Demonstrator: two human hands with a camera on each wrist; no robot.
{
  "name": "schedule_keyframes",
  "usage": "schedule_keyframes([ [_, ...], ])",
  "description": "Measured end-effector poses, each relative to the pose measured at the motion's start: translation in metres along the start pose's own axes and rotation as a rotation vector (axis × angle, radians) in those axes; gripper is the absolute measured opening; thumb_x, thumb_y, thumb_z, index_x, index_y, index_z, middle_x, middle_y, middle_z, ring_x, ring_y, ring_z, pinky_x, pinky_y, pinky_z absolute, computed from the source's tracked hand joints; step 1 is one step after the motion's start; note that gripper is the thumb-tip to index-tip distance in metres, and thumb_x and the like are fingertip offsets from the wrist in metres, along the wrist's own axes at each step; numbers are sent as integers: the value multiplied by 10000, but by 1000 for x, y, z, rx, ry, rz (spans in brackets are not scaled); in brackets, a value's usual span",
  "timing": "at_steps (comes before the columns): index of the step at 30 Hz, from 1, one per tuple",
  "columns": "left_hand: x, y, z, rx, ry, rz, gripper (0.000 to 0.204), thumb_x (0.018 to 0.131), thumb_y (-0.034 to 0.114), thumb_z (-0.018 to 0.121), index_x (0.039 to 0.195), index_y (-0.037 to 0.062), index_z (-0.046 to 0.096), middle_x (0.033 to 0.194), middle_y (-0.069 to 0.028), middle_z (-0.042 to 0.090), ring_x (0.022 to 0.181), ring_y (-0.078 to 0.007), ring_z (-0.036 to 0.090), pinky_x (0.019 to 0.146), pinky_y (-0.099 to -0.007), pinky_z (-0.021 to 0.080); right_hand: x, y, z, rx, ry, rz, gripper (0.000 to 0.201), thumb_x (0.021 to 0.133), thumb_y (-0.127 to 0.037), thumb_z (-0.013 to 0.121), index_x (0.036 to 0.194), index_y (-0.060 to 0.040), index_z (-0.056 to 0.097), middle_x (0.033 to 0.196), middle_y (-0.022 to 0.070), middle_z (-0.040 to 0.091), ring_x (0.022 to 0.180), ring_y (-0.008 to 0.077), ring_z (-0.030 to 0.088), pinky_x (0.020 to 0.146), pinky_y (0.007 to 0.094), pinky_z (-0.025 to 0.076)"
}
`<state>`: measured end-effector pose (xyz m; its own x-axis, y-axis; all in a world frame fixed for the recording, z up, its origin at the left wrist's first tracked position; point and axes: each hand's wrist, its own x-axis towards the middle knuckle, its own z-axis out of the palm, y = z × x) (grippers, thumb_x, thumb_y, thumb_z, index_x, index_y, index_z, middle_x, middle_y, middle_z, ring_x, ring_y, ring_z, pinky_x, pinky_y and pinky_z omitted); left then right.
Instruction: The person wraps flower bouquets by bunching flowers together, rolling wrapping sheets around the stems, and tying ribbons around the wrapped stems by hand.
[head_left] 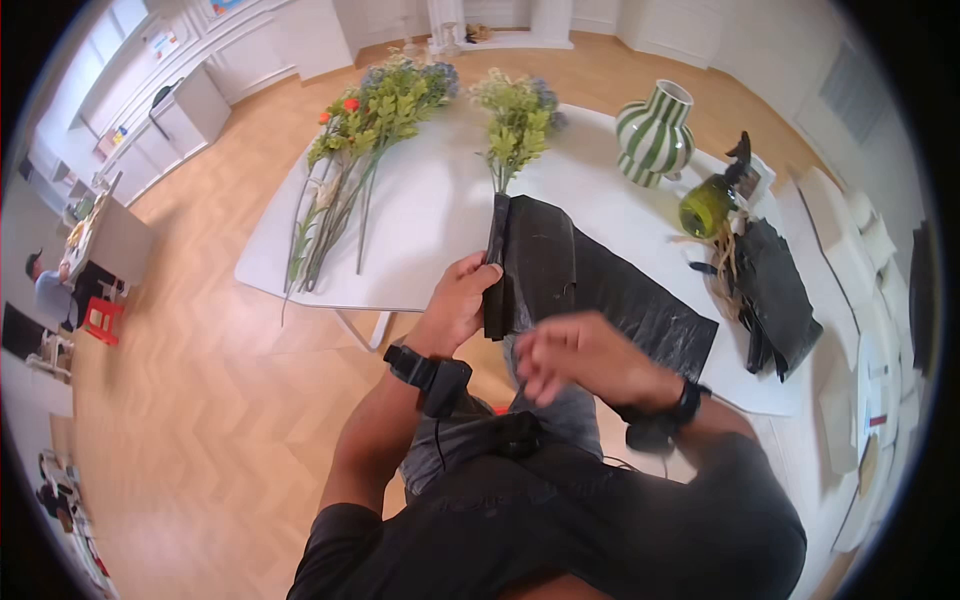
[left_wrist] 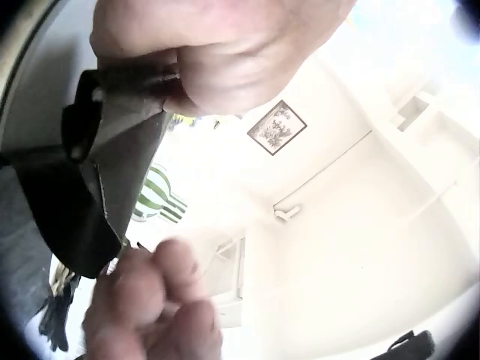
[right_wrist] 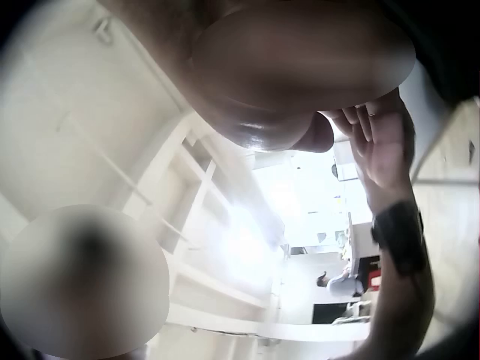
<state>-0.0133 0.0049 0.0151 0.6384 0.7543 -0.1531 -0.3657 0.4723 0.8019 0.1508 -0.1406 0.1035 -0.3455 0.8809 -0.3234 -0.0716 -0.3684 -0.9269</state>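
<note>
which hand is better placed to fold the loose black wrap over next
Probably the right hand: it looks empty near the wrap, while the left hand grips the rolled end.

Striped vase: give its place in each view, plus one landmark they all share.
Head view: the striped vase is at upper right, on the table.
Left wrist view: left of centre, tilted in the picture, just right of the black sheet.
Right wrist view: not in it.
Shared landmark: the left hand, near centre, at the top, and right of centre, respectively.
</note>
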Motion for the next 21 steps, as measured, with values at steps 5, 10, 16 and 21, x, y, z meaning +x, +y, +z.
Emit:
schedule_keyframes([
  [5,-18,-26,18,-192,-113,-108,189,944,44,510,1104,-32,576,1006,-77,652,879,-179,657,796,-332,551,-30,95,14,456,2,-167,522,973,-294,605,1354,17,431,1347,137,509,1255,269,514,1100,473,380],
  [10,-29,-40,25,-236,-137,-155,195,950,32,495,1124,-17,568,1033,-83,654,923,-198,661,824,-342,549,-13,153,5,1138,-231,-771,605,909,-493,610,1277,-33,472,1372,152,508,1303,308,463,1147,483,292],
  [16,-21,-41,22,-311,-143,-138,180,955,36,500,1115,4,576,1042,-75,657,949,-197,662,844,-328,548,-17,154,31,792,-159,-481,716,878,-459,658,1432,-131,345,1432,25,377,1414,211,295,1185,432,197],
  [21,-29,-43,24,-257,-123,-182,214,960,37,495,1157,0,567,1067,-73,661,958,-193,664,855,-333,547,-14,112,3,1005,290,-597,609,873,-582,615,1238,-95,600,1256,61,622,1257,266,504,1130,445,297],
])
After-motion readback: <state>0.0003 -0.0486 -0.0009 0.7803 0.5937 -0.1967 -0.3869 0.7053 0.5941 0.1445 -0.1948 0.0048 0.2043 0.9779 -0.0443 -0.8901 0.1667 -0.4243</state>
